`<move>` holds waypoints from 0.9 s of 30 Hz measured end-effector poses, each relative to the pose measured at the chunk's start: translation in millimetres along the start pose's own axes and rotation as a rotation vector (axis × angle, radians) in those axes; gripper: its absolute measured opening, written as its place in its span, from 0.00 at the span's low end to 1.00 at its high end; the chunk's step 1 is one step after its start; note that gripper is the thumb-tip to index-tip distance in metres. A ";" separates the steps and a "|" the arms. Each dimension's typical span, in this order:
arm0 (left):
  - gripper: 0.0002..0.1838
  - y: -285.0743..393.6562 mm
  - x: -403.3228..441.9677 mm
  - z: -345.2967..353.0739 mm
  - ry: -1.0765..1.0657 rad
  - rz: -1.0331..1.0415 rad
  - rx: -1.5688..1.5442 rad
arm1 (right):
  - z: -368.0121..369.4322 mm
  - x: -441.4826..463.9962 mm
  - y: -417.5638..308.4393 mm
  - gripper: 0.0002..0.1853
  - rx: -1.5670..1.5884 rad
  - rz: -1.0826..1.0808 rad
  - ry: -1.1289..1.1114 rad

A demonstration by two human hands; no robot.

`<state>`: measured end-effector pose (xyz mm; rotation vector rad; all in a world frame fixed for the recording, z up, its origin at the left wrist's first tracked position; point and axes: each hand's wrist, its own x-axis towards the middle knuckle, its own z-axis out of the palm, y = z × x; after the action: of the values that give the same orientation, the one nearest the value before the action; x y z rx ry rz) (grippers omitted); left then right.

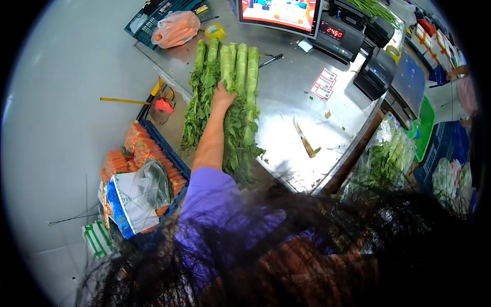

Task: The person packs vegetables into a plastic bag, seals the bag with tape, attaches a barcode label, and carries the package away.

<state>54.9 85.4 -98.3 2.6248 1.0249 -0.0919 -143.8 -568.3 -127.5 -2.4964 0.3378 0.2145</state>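
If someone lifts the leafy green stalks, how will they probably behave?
The stalks look thick and straight, so they will likely stay stiff. Their leaves lie limp and would probably droop. Overlapping leaves might also drag neighbouring stalks along.

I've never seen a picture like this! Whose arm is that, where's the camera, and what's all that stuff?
There's no robot here, just a person. They wear the camera on their head, so we look down past dark hair along a purple sleeve. That's their left hand, touching some leafy green stalks. I can't tell how tightly it grips. The right hand doesn't show.

The stalks lie on a shiny metal table. Also on it are a knife, a dark pen, printed labels and yellow tape. At the back is a bright screen, beside a black machine with red numbers.
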 end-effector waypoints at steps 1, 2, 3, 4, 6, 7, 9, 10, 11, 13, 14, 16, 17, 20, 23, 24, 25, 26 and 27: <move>0.48 1.7 4.5 1.7 -0.029 -0.009 0.016 | 0.7 -2.7 -18.5 0.12 -0.012 0.010 -0.023; 0.49 3.9 6.8 2.5 -0.058 -0.020 0.034 | 1.2 -3.0 -31.7 0.12 -0.023 0.020 -0.048; 0.52 8.9 9.5 -3.9 -0.146 -0.049 0.078 | 3.0 -0.7 -39.5 0.13 -0.019 0.032 -0.078; 0.52 11.2 10.2 -2.5 -0.152 -0.041 0.086 | 9.4 6.0 -38.7 0.14 -0.019 0.010 -0.084; 0.51 13.6 9.6 -10.2 -0.180 -0.021 0.100 | 12.3 9.9 -50.7 0.14 -0.031 -0.022 -0.097; 0.51 13.0 11.5 -14.5 -0.212 -0.030 0.062 | 14.0 11.5 -58.7 0.14 -0.027 -0.026 -0.108; 0.50 8.5 14.0 -34.1 -0.279 -0.051 -0.006 | 10.2 9.5 -82.2 0.14 -0.018 -0.028 -0.138; 0.50 -5.0 24.3 -26.7 -0.283 -0.072 -0.170 | 13.4 10.9 -90.5 0.14 -0.032 -0.042 -0.141; 0.49 -21.8 36.3 -18.6 -0.288 -0.096 -0.328 | 15.3 12.0 -100.0 0.14 -0.044 -0.052 -0.148; 0.48 -23.4 30.6 -29.9 -0.261 -0.149 -0.598 | 21.0 13.7 -103.7 0.15 -0.048 -0.106 -0.146; 0.47 -27.4 33.2 -32.1 -0.258 -0.155 -0.660 | 26.4 16.6 -98.1 0.15 -0.040 -0.147 -0.140; 0.45 -36.9 34.9 -51.2 -0.254 -0.173 -0.777 | 33.1 21.5 -87.4 0.15 -0.084 -0.098 -0.180; 0.44 -37.5 30.2 -62.2 -0.209 -0.127 -0.792 | 39.9 26.3 -78.7 0.15 -0.137 -0.010 -0.222; 0.44 -57.9 65.6 -72.3 -0.153 -0.030 -0.790 | 19.4 18.8 -129.1 0.15 -0.130 -0.047 -0.228; 0.44 -70.3 109.5 -84.3 -0.172 -0.061 -0.747 | 9.1 13.4 -167.5 0.15 -0.040 -0.119 -0.211; 0.44 -64.6 113.8 -87.9 -0.162 -0.063 -0.732 | 11.1 13.7 -169.4 0.15 -0.010 -0.128 -0.206; 0.44 -56.2 126.1 -94.4 -0.159 -0.067 -0.707 | 15.2 17.4 -175.5 0.15 -0.029 -0.107 -0.243; 0.44 -50.3 130.2 -97.4 -0.150 -0.069 -0.692 | 20.0 19.6 -174.3 0.15 -0.051 -0.097 -0.273; 0.43 -49.2 138.2 -92.5 -0.149 -0.093 -0.653 | 25.2 21.6 -171.5 0.15 -0.073 -0.087 -0.304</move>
<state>119.1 238.6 -48.2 1.9520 0.9278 0.0245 -75.5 -422.9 -58.8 -2.4942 0.0968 0.5709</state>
